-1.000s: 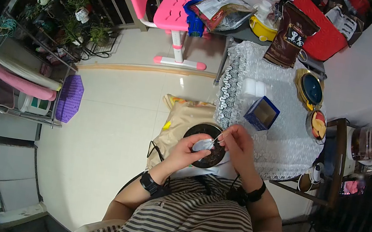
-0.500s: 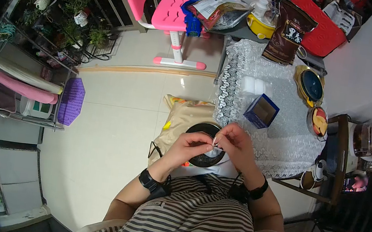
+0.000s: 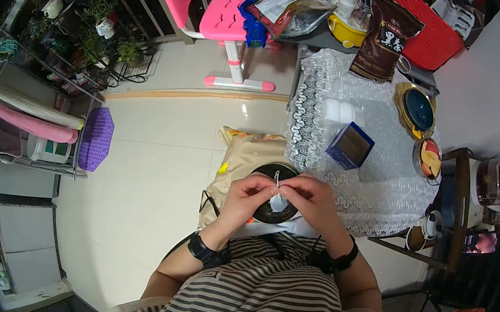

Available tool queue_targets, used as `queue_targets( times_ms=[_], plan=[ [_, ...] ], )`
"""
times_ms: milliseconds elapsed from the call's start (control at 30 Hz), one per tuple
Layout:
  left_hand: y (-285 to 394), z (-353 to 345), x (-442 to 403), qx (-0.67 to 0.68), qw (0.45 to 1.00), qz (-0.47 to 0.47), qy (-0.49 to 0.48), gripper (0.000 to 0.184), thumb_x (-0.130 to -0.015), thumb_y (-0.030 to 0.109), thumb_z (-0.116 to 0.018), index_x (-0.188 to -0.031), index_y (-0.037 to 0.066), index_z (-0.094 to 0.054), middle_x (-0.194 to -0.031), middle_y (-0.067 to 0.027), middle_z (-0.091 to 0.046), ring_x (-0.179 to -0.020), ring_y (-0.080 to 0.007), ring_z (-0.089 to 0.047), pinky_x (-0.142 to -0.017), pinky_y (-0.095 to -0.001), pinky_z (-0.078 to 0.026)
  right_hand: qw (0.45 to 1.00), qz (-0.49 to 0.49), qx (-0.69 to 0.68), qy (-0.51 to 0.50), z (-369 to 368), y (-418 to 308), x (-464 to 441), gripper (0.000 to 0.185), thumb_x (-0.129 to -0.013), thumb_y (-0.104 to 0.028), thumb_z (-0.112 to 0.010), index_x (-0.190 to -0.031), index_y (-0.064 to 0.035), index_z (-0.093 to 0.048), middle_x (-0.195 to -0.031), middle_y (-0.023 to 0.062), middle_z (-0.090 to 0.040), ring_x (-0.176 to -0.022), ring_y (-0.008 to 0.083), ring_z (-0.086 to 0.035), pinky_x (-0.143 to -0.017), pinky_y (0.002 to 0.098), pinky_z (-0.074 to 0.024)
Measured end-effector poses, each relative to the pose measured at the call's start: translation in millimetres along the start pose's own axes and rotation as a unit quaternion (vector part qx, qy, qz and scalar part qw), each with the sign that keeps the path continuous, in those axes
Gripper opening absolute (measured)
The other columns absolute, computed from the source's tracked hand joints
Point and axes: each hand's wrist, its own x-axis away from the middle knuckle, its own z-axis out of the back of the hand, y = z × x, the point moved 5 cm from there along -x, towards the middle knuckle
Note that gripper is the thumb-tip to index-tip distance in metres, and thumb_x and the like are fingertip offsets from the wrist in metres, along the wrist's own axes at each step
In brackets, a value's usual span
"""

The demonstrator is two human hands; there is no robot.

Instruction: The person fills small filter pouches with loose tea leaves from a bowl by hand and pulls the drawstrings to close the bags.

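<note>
Pressed in at 9 o'clock, my left hand (image 3: 247, 197) pinches the neck of a small white pouch (image 3: 278, 204) between thumb and forefinger; from 3 o'clock my right hand (image 3: 314, 199) pinches the same neck, the two sets of fingertips meeting. The pouch hangs towards 6 o'clock below my fingertips, and its pale string (image 3: 277, 177) stands up past them towards 12. A second ago the pouch lay across my left fingers while my right hand, a little apart, held the string out towards 2 o'clock; half a second ago my hands had met and partly covered the pouch.

Right beneath is the dark round bowl (image 3: 267, 169), with dark bits in it, more of its far edge showing than half a second ago. The beige cushion (image 3: 241, 153) spreads out at 11. On the lace cloth (image 3: 379, 185), the blue box (image 3: 350, 146), at 2 o'clock, and the white stack (image 3: 340, 112), at 1, lie as before. Farther out are the brown packet (image 3: 387, 38) at 1 and the pink chair (image 3: 225, 17) at 11.
</note>
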Motion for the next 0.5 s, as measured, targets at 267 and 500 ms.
queue_targets(
  times_ms=[267, 500],
  plan=[
    [5.0, 3.1, 3.1, -0.081, 0.993, -0.085, 0.01, 0.006, -0.085, 0.002, -0.069, -0.09, -0.001, -0.07, -0.092, -0.0043, -0.064, -0.081, -0.0092, -0.059, -0.072, -0.0216, -0.047, 0.999, -0.03, -0.037, 0.006, -7.0, 6.2, -0.5, 0.015, -0.086, -0.014, -0.068, -0.093, -0.002, -0.07, -0.08, 0.0033, -0.068, -0.067, 0.0078, -0.06, -0.061, 0.0234, -0.0478],
    [-8.0, 9.4, 3.4, 0.024, 1.0, -0.004, 0.02, 0.01, -0.089, 0.007, -0.067, -0.096, 0.0, -0.068, -0.088, -0.0005, -0.065, -0.081, -0.0072, -0.058, -0.074, -0.0213, -0.046, 0.992, -0.078, -0.099, -0.015, -10.1, 18.9, 1.1, 0.013, -0.088, -0.014, -0.063, -0.091, -0.0009, -0.065, -0.077, -0.0008, -0.063, -0.069, 0.0066, -0.057, -0.063, 0.0221, -0.0459]
  ],
)
